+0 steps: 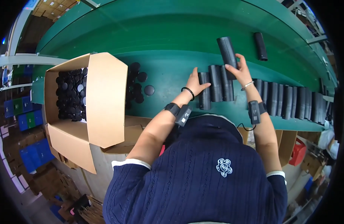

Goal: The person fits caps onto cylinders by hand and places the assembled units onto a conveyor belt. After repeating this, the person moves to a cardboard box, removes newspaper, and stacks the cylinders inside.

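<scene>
The right hand has hold of a black perforated tube, its thumb across the near side and the other fingers curled along the right; the grip looks closed, with the tube tilted, its upper end leaning left. Its lower end is over the right part of a short group of dark tubes on the green desk — whether it touches them, I cannot tell. The left hand is at the leftmost tube of that group, thumb and forefinger spread apart about its upper end; whether they grip it or only steady it does not show.

The step in hand seems to be handling tubes one by one at this group. The next move, I judge, calls for bringing the tilted tube in line without knocking its neighbours, while the left fingers steady the near end.

A longer row of tubes lies to the right, a lone tube farther off. Loose black discs lie left of the hands, beside an open carton holding many more.
</scene>
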The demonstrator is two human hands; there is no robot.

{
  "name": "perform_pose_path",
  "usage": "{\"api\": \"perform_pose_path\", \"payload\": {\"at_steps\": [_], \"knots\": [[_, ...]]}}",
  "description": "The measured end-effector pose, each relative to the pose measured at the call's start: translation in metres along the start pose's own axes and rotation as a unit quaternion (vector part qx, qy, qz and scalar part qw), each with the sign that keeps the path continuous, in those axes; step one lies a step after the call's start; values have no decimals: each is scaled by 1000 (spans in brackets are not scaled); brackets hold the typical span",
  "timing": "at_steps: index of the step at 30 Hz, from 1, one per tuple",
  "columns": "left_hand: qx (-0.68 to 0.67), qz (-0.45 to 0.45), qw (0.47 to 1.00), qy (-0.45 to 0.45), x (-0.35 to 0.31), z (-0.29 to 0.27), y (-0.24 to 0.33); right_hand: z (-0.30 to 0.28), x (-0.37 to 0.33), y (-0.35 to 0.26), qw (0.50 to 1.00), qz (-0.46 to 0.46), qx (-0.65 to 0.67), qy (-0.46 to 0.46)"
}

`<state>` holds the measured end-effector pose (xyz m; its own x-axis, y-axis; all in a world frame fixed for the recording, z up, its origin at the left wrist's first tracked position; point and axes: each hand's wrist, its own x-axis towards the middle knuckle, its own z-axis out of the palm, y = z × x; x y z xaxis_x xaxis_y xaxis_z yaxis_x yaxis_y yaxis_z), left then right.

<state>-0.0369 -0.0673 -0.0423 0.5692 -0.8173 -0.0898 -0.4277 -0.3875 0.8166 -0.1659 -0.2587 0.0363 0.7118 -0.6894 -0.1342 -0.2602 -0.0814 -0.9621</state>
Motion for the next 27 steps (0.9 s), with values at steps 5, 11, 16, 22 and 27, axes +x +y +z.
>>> {"api": "perform_pose_path", "payload": {"at_steps": [5,11,16,22,27], "knots": [[-177,37,979,-99,-19,-45,22,-56,53,44,969,47,-215,112],[-129,67,989,-39,-59,-90,34,-52,121,56,936,34,-330,116],[-188,33,982,-15,-74,-95,31,-34,142,70,865,8,-491,104],[-312,-44,949,8,-118,-109,13,95,85,3,917,-253,-296,-90],[-341,-119,930,67,-157,-133,-2,233,24,-6,847,-309,-294,-318]]}}
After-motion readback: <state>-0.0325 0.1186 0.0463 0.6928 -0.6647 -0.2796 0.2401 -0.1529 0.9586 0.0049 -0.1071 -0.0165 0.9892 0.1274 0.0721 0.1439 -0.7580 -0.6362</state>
